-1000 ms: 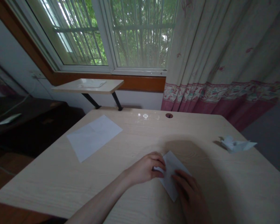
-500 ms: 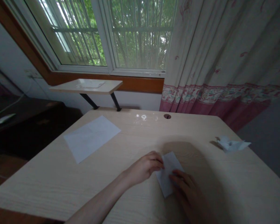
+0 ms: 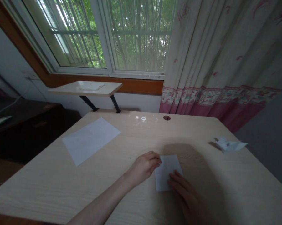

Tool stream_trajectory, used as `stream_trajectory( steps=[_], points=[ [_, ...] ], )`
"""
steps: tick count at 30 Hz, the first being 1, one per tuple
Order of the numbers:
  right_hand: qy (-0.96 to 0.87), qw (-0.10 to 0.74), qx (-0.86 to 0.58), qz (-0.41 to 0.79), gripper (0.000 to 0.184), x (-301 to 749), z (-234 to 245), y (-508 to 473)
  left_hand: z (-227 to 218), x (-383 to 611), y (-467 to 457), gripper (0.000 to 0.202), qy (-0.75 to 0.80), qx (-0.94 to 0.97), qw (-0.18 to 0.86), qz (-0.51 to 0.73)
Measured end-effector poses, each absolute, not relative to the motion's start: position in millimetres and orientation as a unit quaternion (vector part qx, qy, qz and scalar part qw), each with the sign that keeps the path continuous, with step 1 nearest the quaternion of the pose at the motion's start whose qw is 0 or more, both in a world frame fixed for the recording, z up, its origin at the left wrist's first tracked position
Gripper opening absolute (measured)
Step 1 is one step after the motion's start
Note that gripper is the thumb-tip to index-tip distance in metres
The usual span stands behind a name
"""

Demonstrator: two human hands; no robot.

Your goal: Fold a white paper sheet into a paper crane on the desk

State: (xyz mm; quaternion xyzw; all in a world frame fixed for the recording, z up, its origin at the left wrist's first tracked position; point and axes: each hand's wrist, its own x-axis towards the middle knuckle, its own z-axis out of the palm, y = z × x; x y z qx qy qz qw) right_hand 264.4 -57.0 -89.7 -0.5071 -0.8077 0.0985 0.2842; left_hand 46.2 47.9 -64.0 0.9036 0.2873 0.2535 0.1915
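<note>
A small folded sheet of white paper [image 3: 165, 171] lies on the wooden desk between my two hands. My left hand [image 3: 148, 163] is closed at the paper's upper left edge, with its fingertips pinching that side. Over the right side, my right hand [image 3: 182, 187] rests with its fingers stretched across the sheet and its fingertips on the surface. The thumb of my right hand and the paper under it are hidden.
A larger flat sheet of paper [image 3: 91, 140] lies at the left of the desk [image 3: 122, 156]. Near the right edge stands a folded paper figure [image 3: 231, 145]. A raised shelf [image 3: 108, 89] is at the back left, beside a round cable hole [image 3: 166, 118].
The folded paper has turned and now shows a wider, squarer shape. Both hands have stayed at its sides, with only slight shifts. The view has moved a little.
</note>
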Motion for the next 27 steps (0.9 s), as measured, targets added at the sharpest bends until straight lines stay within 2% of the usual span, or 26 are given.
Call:
stream_trajectory(
  steps=[4, 7, 14, 21, 27],
  points=[
    [-0.824, 0.255, -0.496, 0.102, 0.041, 261, -94, -64, -58, 46, 45, 0.022, 0.287, 0.915, 0.162, 0.231],
    [-0.841, 0.246, -0.476, 0.078, 0.039, 257, -91, -67, -55, 45, 44, 0.024, 0.286, 0.915, 0.18, 0.22],
    [-0.844, 0.299, -0.441, 0.062, 0.039, 246, -81, -67, -57, 42, 46, 0.038, 0.251, 0.909, 0.245, 0.225],
    [-0.81, 0.297, -0.495, 0.098, 0.033, 251, -78, -54, -60, 41, 47, 0.025, 0.29, 0.898, 0.218, 0.249],
    [-0.767, 0.317, -0.541, 0.133, 0.031, 255, -76, -44, -50, 38, 46, 0.023, 0.312, 0.894, 0.212, 0.241]
  ],
)
